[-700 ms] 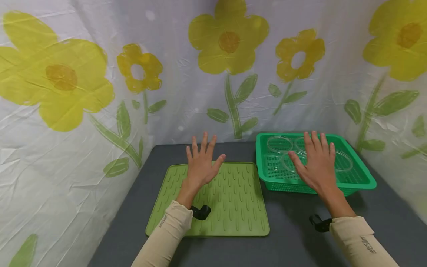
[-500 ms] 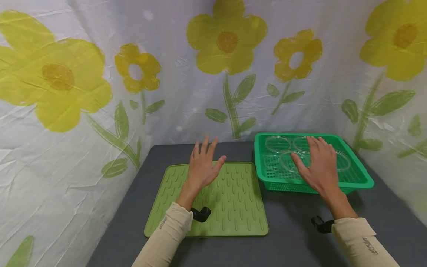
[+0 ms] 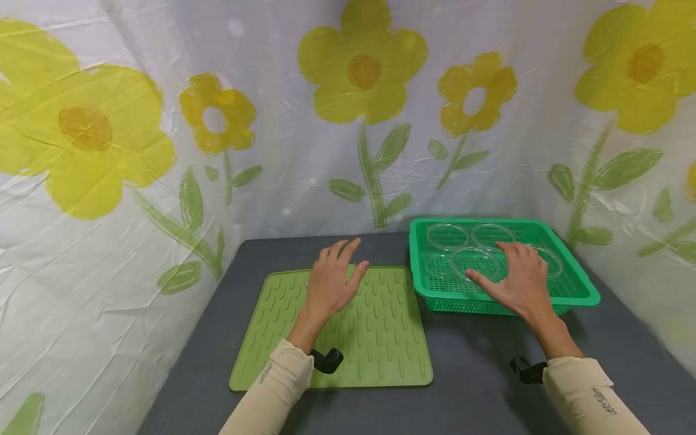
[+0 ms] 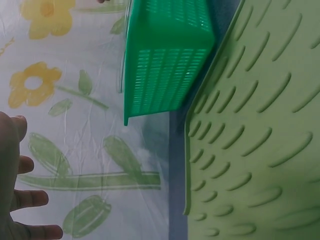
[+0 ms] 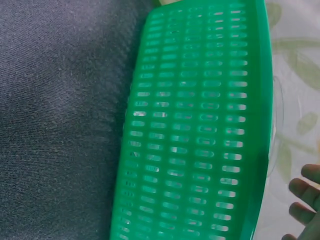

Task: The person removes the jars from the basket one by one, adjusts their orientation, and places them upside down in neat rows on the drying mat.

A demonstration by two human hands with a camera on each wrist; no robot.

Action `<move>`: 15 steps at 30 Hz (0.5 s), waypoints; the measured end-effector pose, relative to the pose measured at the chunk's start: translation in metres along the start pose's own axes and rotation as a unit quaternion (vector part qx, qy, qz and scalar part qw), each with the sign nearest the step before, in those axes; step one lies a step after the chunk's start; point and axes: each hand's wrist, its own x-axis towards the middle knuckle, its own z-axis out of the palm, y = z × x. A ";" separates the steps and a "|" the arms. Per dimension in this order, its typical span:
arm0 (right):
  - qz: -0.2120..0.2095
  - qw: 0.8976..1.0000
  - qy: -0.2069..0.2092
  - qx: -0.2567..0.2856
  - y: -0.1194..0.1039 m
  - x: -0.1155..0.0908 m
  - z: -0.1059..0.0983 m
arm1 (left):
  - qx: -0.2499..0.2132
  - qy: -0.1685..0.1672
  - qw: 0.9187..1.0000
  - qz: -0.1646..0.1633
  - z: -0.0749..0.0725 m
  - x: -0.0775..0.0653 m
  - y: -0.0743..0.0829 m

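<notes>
My left hand [image 3: 329, 285] hovers over the far part of a green ridged mat [image 3: 380, 338], fingers spread and slightly bent, holding nothing. Over the near right part of a green plastic basket [image 3: 462, 296], my right hand [image 3: 522, 279] is held in the air with thumb and fingers apart, also holding nothing. Several clear round dishes [image 3: 447, 237] lie in the basket; one at the right is partly hidden by my right hand. In the left wrist view the fingers [image 4: 31, 200] show at the left edge. In the right wrist view some fingertips [image 5: 302, 192] appear beyond the basket's rim.
The mat and basket lie side by side on a dark grey cloth-covered table [image 3: 462, 374]. A white curtain [image 3: 293, 151] printed with yellow flowers encloses the back and both sides. Each wrist wears a black camera mount [image 3: 327, 361].
Both hands have lowered slightly, and their fingers have gone from straight and spread to gently bent. The head view has shifted a little to the right. Mat, basket and dishes stay put.
</notes>
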 end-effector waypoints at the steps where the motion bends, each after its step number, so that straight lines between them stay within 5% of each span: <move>1: 0.004 1.000 -0.007 -0.003 0.001 0.000 0.001 | -0.001 0.004 1.000 0.002 0.001 -0.001 0.000; 15: 0.041 0.997 -0.049 -0.050 0.006 0.001 0.009 | -0.011 0.016 1.000 0.012 0.008 -0.008 0.000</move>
